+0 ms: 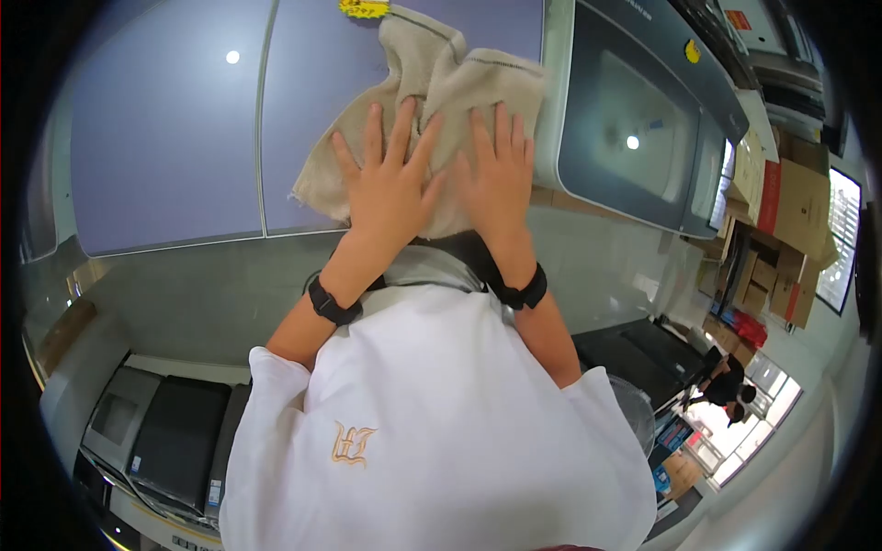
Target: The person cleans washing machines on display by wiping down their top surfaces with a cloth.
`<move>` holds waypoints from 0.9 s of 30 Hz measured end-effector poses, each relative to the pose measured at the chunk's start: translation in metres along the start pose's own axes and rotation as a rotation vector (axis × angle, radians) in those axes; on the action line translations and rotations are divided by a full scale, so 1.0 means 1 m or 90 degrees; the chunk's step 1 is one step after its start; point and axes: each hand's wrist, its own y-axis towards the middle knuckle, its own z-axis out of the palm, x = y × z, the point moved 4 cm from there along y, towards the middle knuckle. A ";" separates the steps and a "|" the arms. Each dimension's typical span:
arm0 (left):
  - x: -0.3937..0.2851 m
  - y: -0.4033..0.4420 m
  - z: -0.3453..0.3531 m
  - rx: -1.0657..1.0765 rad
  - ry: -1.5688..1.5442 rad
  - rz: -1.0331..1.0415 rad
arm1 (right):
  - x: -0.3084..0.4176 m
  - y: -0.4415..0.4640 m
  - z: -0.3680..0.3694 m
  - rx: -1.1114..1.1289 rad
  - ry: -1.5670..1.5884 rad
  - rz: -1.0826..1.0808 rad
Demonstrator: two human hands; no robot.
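A beige cloth [501,78] with a dark stitched edge lies creased on a glossy blue-violet surface [175,129]. My left hand [390,188] presses flat on its middle, fingers spread. Beside it, my right hand [499,179] rests flat on the cloth's right part, fingers stretched out and slightly apart. Its thumb is a little blurred. Both palms are down, so part of the cloth is hidden beneath them. A yellow tag [365,7] sits at the cloth's far edge.
To the right stands a washing machine [634,119] with a dark lid. Cardboard boxes [797,211] are stacked farther right, and two people [726,386] are in the distance. More dark-topped appliances [179,441] stand behind on the left.
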 end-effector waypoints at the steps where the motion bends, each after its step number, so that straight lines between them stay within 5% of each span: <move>1: 0.001 0.001 0.001 -0.006 0.002 0.002 | 0.001 0.002 0.001 0.009 -0.002 0.003; 14: 0.029 -0.031 -0.007 -0.061 -0.046 -0.012 | 0.053 -0.009 0.019 0.060 -0.035 -0.098; 27: 0.135 -0.096 -0.050 -0.221 -0.014 -0.255 | 0.170 0.019 0.052 0.009 0.088 -0.306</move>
